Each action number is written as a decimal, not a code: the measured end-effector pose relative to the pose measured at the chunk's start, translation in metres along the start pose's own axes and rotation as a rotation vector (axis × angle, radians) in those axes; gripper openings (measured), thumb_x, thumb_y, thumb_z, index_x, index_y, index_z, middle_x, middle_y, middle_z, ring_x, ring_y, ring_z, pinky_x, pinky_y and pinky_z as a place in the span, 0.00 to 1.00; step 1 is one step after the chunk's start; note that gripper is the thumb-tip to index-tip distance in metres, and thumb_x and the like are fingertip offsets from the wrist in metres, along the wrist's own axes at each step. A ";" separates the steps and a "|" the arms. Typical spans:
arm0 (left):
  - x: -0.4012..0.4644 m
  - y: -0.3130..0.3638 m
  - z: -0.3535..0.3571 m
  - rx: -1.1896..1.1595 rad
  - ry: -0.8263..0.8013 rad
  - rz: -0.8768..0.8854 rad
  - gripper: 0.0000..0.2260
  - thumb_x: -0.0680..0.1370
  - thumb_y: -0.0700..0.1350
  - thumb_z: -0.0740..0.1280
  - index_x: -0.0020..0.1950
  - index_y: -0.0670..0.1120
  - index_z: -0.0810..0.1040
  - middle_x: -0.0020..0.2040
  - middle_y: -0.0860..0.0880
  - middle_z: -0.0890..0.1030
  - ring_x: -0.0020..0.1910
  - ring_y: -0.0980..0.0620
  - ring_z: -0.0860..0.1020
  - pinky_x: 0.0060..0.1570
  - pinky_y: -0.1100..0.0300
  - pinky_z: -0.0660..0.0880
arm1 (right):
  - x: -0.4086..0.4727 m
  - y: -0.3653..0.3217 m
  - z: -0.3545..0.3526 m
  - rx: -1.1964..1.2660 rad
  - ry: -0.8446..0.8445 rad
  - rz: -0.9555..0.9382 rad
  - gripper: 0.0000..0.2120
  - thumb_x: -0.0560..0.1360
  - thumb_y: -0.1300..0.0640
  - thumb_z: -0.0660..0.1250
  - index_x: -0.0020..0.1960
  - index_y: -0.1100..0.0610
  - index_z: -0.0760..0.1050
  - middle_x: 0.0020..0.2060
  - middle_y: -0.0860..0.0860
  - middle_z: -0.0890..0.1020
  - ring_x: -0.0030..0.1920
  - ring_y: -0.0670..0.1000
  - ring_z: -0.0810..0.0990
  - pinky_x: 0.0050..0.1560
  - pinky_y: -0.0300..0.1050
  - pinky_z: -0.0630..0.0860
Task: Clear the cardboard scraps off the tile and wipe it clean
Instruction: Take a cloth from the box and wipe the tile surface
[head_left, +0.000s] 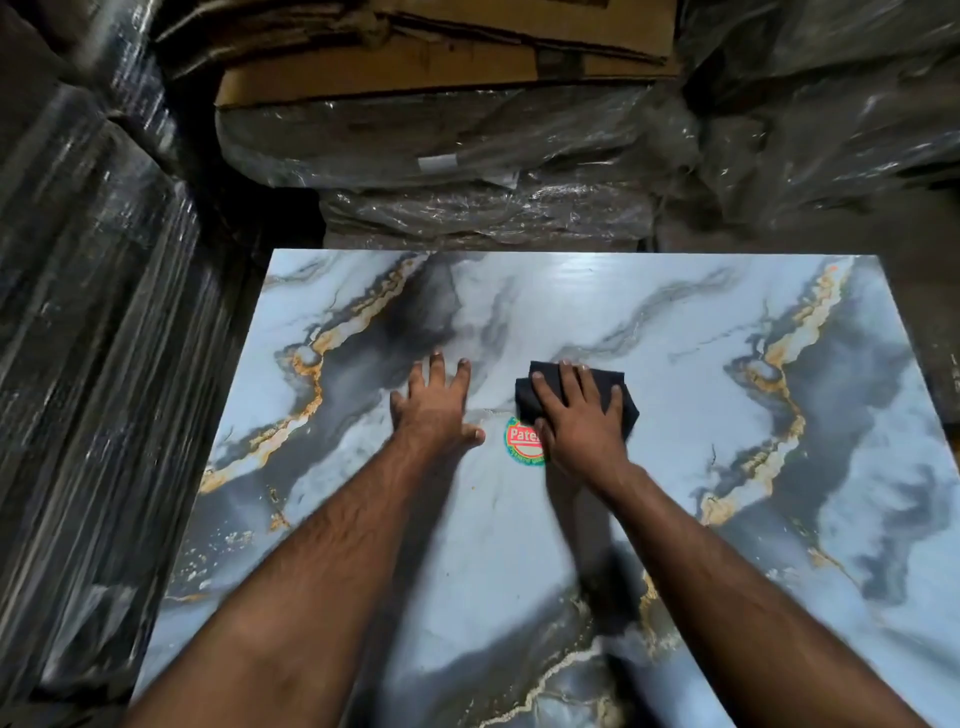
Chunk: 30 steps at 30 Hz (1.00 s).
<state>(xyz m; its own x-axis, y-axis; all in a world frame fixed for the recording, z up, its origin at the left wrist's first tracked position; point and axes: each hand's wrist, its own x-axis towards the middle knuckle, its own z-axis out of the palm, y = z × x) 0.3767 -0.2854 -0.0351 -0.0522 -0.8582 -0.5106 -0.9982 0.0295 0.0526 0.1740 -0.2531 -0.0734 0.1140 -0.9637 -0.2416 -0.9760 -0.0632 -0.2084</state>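
Two hands flat on tile (675, 364), wiping stage; no cardboard scraps visible on it.
Left hand (436, 410) spread open, fingers straight, pressing bare glossy surface, holding nothing; sticker (522, 441) sits between the hands; right hand (582, 421) flat, fingers straight, pressing dark cloth (571, 389) mid-tile. Risks, as I judge: cloth slips from under the palm, gritty specks near the left edge scratch the gloss, sticker edge snags. Tile large, blue-grey marble with gold veins, shiny, lying flat among wrapped stacks (467, 156).

Two bare forearms, lightly haired and sleeveless to the frame's lower edge, end in a left hand (435, 410) and right hand (582, 418); no gloves, rings, watch or wristbands; short, unpainted nails on the fingers (438, 366).
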 end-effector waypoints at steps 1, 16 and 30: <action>0.001 0.001 -0.002 0.004 0.002 -0.008 0.48 0.70 0.63 0.71 0.79 0.56 0.43 0.80 0.46 0.41 0.78 0.39 0.45 0.68 0.36 0.59 | -0.014 0.000 0.004 0.003 0.005 0.000 0.31 0.79 0.46 0.59 0.79 0.44 0.52 0.80 0.54 0.51 0.79 0.58 0.47 0.72 0.70 0.47; 0.008 0.005 -0.004 0.019 -0.052 -0.040 0.49 0.72 0.61 0.71 0.79 0.56 0.40 0.79 0.47 0.35 0.78 0.41 0.40 0.71 0.35 0.56 | 0.188 0.008 -0.059 0.042 -0.032 0.043 0.29 0.80 0.45 0.58 0.79 0.43 0.53 0.80 0.53 0.49 0.79 0.57 0.45 0.72 0.72 0.44; 0.004 0.003 -0.007 0.100 -0.018 -0.020 0.48 0.71 0.64 0.70 0.79 0.56 0.42 0.80 0.47 0.40 0.79 0.42 0.45 0.71 0.41 0.60 | 0.204 -0.002 -0.056 0.095 0.032 0.132 0.28 0.81 0.46 0.57 0.79 0.45 0.53 0.80 0.55 0.49 0.79 0.59 0.43 0.72 0.71 0.41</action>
<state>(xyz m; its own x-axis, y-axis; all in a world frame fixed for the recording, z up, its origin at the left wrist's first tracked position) 0.3741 -0.2926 -0.0313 -0.0315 -0.8500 -0.5258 -0.9970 0.0639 -0.0435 0.1893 -0.4636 -0.0695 -0.0219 -0.9699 -0.2424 -0.9601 0.0880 -0.2654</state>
